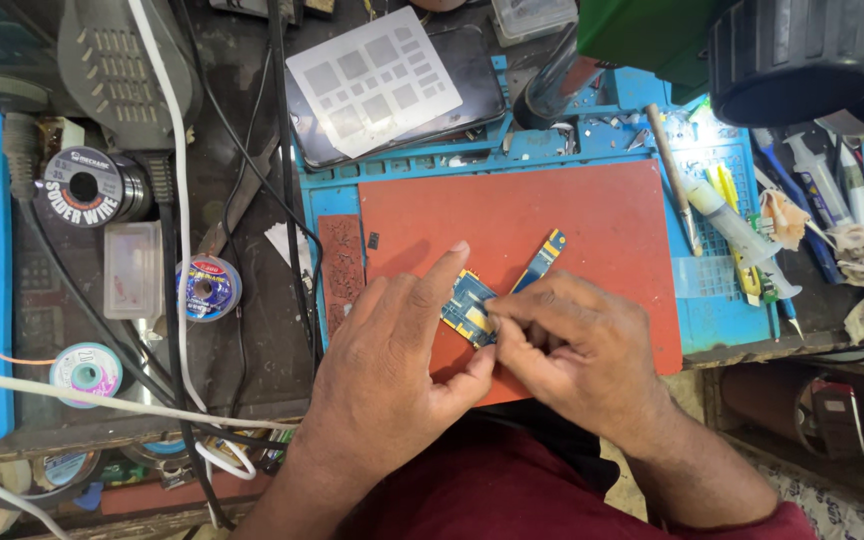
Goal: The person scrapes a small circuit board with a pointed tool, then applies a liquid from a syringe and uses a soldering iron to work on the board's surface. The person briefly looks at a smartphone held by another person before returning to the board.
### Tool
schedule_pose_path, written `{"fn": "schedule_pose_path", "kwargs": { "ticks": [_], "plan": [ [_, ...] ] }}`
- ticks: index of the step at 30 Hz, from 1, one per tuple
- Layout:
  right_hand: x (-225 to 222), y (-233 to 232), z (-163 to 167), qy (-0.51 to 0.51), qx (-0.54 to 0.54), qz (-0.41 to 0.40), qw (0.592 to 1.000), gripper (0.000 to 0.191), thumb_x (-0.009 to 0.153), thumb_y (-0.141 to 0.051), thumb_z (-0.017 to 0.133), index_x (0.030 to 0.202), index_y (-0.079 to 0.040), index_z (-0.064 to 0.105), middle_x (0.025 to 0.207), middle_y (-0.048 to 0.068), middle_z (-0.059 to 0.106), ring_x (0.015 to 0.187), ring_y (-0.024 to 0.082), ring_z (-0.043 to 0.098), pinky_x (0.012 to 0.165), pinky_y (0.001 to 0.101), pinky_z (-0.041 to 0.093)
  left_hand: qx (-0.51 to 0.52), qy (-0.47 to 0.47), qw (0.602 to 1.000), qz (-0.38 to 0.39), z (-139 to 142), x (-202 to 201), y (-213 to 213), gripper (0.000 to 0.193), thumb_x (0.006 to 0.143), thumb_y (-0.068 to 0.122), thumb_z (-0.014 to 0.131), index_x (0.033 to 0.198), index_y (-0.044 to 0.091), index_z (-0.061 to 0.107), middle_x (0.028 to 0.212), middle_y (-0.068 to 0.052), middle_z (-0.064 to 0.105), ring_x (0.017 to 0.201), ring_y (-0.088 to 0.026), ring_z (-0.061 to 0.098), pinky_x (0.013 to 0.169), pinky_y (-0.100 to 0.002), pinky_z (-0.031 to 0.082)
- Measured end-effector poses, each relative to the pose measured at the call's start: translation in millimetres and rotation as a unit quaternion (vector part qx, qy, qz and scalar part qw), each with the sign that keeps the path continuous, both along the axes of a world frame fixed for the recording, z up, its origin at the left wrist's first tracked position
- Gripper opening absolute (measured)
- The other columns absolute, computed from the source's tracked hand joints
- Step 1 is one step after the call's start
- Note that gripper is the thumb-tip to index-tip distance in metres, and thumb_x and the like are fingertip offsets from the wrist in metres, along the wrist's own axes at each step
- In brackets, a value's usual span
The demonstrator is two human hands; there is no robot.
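Red rubber mat (552,210) covers the middle of the cluttered surface (252,330), framed by a blue work mat (722,310); on it, at about six o'clock from the mat's centre, lies a small blue circuit board (468,303) with a narrow blue strip (540,258) running off toward one o'clock; the left hand (392,370) rests on the mat with its forefinger stretched along the board's nine o'clock edge and its thumb below, steadying it; the right hand (577,350) is pinched together at the board's three o'clock edge, fingertips closed on something too small to make out; the work looks mid-way, since the board is bare and out of any casing, with nothing yet fitted back; a dark phone (472,95) under a grey stencil sheet (377,80) sits at twelve o'clock; solder wire spools (92,185) lie at nine o'clock; a syringe (737,225) and tweezers (672,175) wait at three o'clock.
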State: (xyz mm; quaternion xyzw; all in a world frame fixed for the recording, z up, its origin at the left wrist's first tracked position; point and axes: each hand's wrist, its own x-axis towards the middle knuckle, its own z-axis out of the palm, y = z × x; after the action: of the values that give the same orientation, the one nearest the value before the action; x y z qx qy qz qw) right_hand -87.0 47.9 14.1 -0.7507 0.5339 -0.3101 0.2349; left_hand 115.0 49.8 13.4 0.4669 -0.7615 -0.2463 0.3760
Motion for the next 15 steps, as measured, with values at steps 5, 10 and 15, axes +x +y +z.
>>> {"fn": "schedule_pose_path", "kwargs": {
  "ticks": [5, 10, 15],
  "plan": [
    [2.3, 0.8, 0.6, -0.002, -0.005, -0.012, 1.000, 0.016, 0.084, -0.006, 0.077, 0.100, -0.007, 0.078, 0.081, 0.002, 0.071, 0.053, 0.007, 0.062, 0.048, 0.0237, 0.048, 0.012, -0.005, 1.000, 0.002, 0.2, 0.9, 0.4, 0.083, 0.075, 0.022, 0.087, 0.145, 0.002, 0.048, 0.093, -0.010, 0.060, 0.084, -0.028, 0.059, 0.076, -0.043, 0.052],
    [2.5, 0.6, 2.0, 0.007, 0.004, -0.002, 1.000, 0.015, 0.083, -0.007, 0.077, 0.098, -0.008, 0.078, 0.081, 0.002, 0.071, 0.052, 0.006, 0.062, 0.047, 0.0236, 0.047, 0.009, -0.004, 1.000, -0.001, 1.3, 1.6, 0.4, 0.083, 0.075, 0.021, 0.087, 0.145, 0.003, 0.048, 0.093, -0.010, 0.060, 0.085, -0.028, 0.059, 0.076, -0.043, 0.052],
    [3.5, 0.4, 2.7, 0.006, 0.000, 0.006, 1.000, 0.016, 0.083, -0.007, 0.077, 0.099, -0.008, 0.078, 0.082, 0.002, 0.071, 0.054, 0.006, 0.063, 0.048, 0.0228, 0.048, 0.010, -0.003, 1.000, -0.002, 2.1, 2.7, 0.5, 0.083, 0.075, 0.021, 0.087, 0.146, 0.002, 0.047, 0.094, -0.011, 0.060, 0.086, -0.028, 0.060, 0.077, -0.043, 0.052]
  ]
}}
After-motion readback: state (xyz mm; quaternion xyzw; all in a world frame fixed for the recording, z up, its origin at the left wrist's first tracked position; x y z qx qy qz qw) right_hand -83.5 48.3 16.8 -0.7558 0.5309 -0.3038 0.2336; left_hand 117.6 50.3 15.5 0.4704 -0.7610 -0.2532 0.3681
